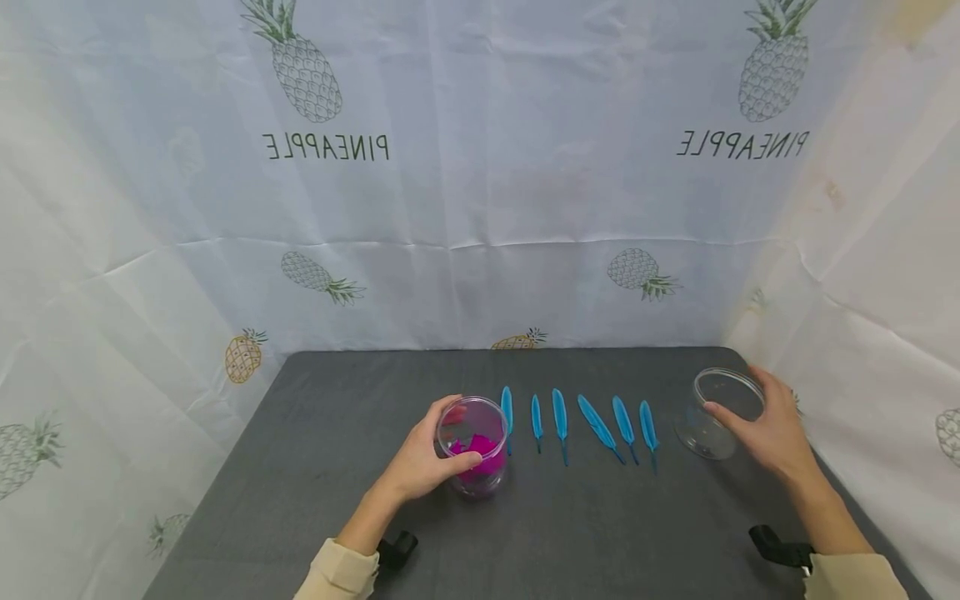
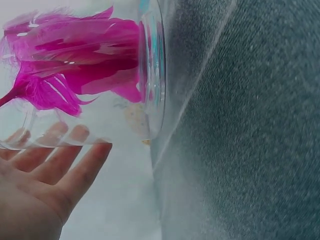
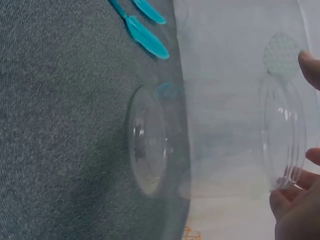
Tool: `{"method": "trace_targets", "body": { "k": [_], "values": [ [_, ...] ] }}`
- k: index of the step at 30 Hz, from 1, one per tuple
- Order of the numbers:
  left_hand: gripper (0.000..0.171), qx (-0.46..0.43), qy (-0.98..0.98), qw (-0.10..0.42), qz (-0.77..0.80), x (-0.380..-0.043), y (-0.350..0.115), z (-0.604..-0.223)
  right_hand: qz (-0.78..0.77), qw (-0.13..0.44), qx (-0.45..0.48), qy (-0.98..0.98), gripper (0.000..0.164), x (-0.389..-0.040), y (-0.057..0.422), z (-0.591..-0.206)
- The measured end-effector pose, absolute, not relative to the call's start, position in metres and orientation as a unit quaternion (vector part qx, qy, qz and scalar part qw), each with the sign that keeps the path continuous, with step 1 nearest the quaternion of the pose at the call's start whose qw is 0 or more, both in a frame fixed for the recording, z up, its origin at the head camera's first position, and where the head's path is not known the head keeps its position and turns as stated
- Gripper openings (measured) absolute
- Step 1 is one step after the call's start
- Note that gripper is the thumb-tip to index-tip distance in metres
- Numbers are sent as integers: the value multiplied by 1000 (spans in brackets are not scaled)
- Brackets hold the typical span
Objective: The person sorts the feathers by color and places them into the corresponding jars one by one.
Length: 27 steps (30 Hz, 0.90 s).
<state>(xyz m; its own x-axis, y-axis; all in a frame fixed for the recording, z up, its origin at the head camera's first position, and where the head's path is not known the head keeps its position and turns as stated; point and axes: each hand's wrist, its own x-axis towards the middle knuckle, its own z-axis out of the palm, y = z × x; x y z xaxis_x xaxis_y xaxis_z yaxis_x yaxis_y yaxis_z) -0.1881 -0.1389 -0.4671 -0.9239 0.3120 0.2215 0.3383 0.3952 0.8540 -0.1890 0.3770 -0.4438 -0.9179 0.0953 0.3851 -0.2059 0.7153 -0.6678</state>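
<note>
My left hand grips a see-through jar, thumb across the near side and fingers round the far side. Bunched magenta feathers lie inside it. Over at the right, my right hand holds a second see-through jar near its rim, between thumb and fingers. Nothing shows inside this jar. In the right wrist view its base is right at the table surface. Between the two jars several blue feathers lie in a row; the leftmost is partly behind the left jar.
The table has a dark grey cloth top. A white curtain printed with pineapples hangs behind it and along both sides, close to the right hand. Black straps sit at both wrists.
</note>
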Motion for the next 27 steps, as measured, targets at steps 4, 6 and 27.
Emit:
{"method": "trace_targets", "body": {
  "k": [4, 6, 27],
  "values": [
    [87, -184, -837, 22, -514, -189, -143, -465, 397, 163, 20, -903, 102, -191, 382, -447],
    [86, -182, -837, 24, -516, -189, -144, -463, 407, 154, 20, -900, 103, -192, 384, -448],
    [82, -146, -839, 60, -521, -199, -169, -455, 481, 125, 30, -867, 107, -195, 393, -465]
  ]
}}
